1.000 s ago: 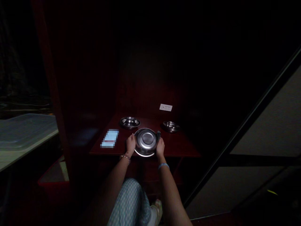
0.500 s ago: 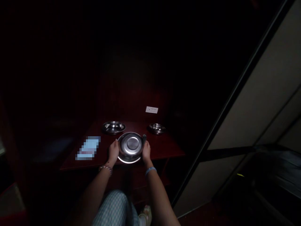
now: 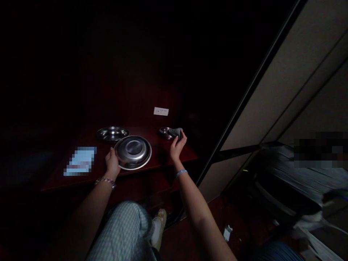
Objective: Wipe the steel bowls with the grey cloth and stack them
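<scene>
Grey cloth (image 3: 176, 132) is pinched in the right hand (image 3: 177, 146), the one nearer the small bowl (image 3: 164, 133), while the left hand (image 3: 112, 162) clamps the left rim of the upturned bowl (image 3: 133, 151), lying rightward of it near the table (image 3: 163, 156) edge.

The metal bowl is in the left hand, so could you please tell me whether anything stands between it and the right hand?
Nothing visible does: red tabletop shows between the metal bowl and the right hand. A smaller bowl sits farther back, partly hidden by the gray cloth in that hand.
</scene>
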`<state>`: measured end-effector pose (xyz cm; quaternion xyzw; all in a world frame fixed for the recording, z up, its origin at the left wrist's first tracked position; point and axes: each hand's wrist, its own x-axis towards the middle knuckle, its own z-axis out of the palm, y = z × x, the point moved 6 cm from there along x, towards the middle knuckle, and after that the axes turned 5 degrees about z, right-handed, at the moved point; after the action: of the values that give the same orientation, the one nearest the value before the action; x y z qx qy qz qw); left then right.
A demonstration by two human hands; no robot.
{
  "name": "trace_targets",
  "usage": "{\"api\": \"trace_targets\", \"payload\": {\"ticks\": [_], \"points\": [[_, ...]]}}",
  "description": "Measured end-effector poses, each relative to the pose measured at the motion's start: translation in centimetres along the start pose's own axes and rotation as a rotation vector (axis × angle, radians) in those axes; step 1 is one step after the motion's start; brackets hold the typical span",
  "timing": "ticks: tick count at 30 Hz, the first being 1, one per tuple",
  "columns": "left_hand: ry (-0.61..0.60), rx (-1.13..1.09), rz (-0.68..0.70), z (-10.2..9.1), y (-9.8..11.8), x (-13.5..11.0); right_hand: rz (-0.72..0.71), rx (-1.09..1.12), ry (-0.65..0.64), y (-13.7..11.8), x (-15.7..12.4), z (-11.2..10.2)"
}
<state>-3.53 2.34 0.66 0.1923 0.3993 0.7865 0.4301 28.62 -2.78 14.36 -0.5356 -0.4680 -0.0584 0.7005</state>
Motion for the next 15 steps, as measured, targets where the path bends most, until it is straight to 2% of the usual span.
{"api": "trace_targets", "payload": {"ticks": [1,3,5,7,10,12,14,15], "points": [[-0.004,-0.010,0.003,0.1,0.1,-0.1,-0.015,0.046,-0.061,-0.2,-0.3,0.8],[0.006,-0.035,0.009,0.2,0.2,-0.1,0.073,0.169,-0.103,0.3,-1.0,2.5],[-0.004,-0.061,0.011,0.3,0.1,-0.1,0.299,0.327,-0.125,2.1,-2.3,4.5],[-0.012,-0.059,0.023,0.2,0.0,0.0,0.586,0.492,-0.199,4.3,-4.2,7.0],[-0.075,-0.027,0.069,0.4,-0.3,0.1,0.883,0.688,-0.432,6.0,-7.7,10.5],[-0.092,-0.008,0.086,0.4,-0.5,0.3,0.960,0.748,-0.564,6.5,-9.4,11.7],[-0.111,0.005,0.091,0.6,-0.6,0.4,0.915,0.769,-0.588,6.7,-10.0,12.0],[-0.127,0.010,0.091,0.7,-0.6,0.4,0.865,0.760,-0.559,6.7,-10.0,11.9]]}}
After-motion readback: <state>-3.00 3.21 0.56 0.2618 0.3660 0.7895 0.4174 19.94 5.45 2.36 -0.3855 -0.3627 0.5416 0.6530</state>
